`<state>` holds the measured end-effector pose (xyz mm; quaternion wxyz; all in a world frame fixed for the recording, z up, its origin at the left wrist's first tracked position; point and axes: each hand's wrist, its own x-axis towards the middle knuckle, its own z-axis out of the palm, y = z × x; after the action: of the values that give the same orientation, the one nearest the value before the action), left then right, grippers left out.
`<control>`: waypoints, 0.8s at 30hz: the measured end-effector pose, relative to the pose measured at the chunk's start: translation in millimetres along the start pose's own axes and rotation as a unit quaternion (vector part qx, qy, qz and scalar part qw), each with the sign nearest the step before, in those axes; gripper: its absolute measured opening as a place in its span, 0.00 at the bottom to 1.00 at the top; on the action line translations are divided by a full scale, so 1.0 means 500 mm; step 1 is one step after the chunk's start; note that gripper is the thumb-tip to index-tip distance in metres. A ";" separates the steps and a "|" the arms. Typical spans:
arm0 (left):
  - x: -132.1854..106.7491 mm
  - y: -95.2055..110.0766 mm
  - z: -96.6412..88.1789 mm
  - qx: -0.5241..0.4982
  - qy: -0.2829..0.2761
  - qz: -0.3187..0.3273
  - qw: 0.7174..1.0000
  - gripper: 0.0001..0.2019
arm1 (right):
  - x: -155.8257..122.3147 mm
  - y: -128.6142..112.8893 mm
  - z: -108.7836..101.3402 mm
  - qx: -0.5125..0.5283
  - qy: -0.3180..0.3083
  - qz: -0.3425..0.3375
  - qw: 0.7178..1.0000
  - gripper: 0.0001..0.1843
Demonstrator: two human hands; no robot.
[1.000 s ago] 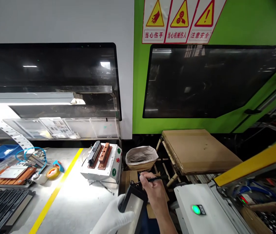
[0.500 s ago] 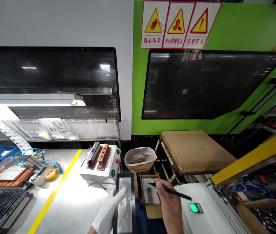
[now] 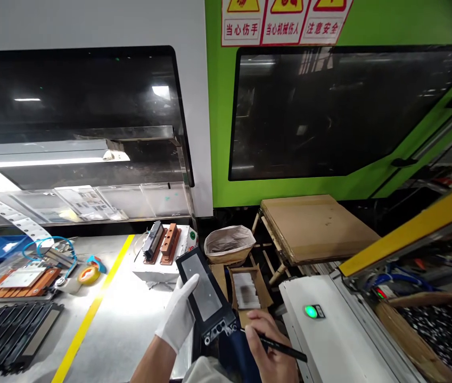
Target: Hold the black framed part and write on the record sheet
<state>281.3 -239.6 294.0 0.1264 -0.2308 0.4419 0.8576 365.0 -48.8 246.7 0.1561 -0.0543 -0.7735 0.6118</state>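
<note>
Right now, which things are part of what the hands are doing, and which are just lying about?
In use:
left hand, gloved, holding the black panel
right hand, bare, holding the pen at the panel's lower end

Lying about:
tape roll
paper bag
cardboard sheet
blue tray

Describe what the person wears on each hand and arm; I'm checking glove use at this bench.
The left hand wears a white fabric glove that ends at the wrist; the forearm below it is bare. The right hand is bare, with no glove, and no sleeve shows on it. A pale garment edge shows at the bottom of the picture.
</note>
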 end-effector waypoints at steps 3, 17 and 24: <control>0.001 0.002 0.000 0.002 0.018 0.004 1.000 0.27 | 0.002 0.006 -0.003 -0.026 0.000 -0.011 1.000 0.17; 0.025 -0.006 -0.019 -0.013 0.040 0.055 0.998 0.22 | 0.020 0.007 0.052 -0.129 -0.199 -0.271 0.933 0.04; 0.030 -0.005 -0.045 -0.066 0.093 -0.012 0.993 0.27 | -0.003 -0.001 0.038 0.132 -0.008 -0.093 0.987 0.09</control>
<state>275.7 -256.3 273.3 0.0801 -0.3226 0.3913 0.8581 360.5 -67.1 243.2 0.2122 0.0437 -0.6890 0.6917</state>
